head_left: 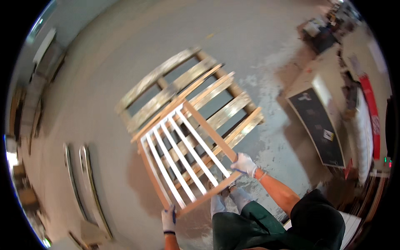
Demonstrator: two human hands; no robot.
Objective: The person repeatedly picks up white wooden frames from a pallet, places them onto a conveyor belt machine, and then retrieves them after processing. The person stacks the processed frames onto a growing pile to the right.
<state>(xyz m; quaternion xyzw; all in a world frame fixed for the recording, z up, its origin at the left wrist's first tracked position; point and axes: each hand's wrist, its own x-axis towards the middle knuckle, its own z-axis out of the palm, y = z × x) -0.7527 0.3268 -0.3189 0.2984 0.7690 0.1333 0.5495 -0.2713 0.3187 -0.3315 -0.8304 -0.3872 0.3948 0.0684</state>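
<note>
A rectangular frame [213, 134] with brown edges and several white slats across its inside is held out in front of me. My left hand [168, 218], in a white glove, grips its near left corner. At the near right corner my right hand [245, 165], gloved the same way, is closed around the edge. The frame's far part overlaps a weathered wooden pallet [189, 81] on the floor, seen between the slats. Whether the frame's far edge rests on the pallet or hangs above it, I cannot tell.
Two long metal forks [91, 183] lie on the floor at the left. To the right stands a dark panel [317, 125] with a white label, beside wrapped goods and a red strip [371, 114]. Stacked boards line the far left wall. My shoes are just below the frame.
</note>
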